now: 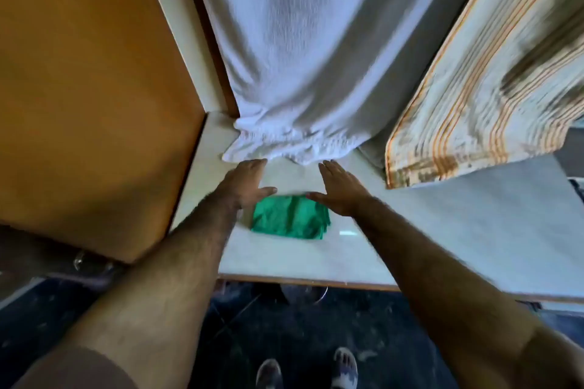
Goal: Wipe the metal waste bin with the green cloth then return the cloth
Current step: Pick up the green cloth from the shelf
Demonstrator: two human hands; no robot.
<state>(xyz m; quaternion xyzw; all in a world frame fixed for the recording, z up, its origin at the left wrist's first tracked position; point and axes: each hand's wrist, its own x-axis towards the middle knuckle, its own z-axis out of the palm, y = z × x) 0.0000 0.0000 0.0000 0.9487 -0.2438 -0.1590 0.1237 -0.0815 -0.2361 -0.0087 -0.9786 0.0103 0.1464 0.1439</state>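
Observation:
A folded green cloth lies flat on a pale tabletop. My left hand hovers just beyond the cloth's left far corner, palm down, fingers stretched out and empty. My right hand is held the same way over the cloth's right far corner, fingers straight, holding nothing. Neither hand grips the cloth. A curved metal shape shows at the lower left under a wooden panel; I cannot tell if it is the waste bin.
A white curtain hangs onto the back of the table, a striped curtain to its right. An orange wooden panel stands at the left. The table's front edge is below the cloth, dark floor and my shoes beneath.

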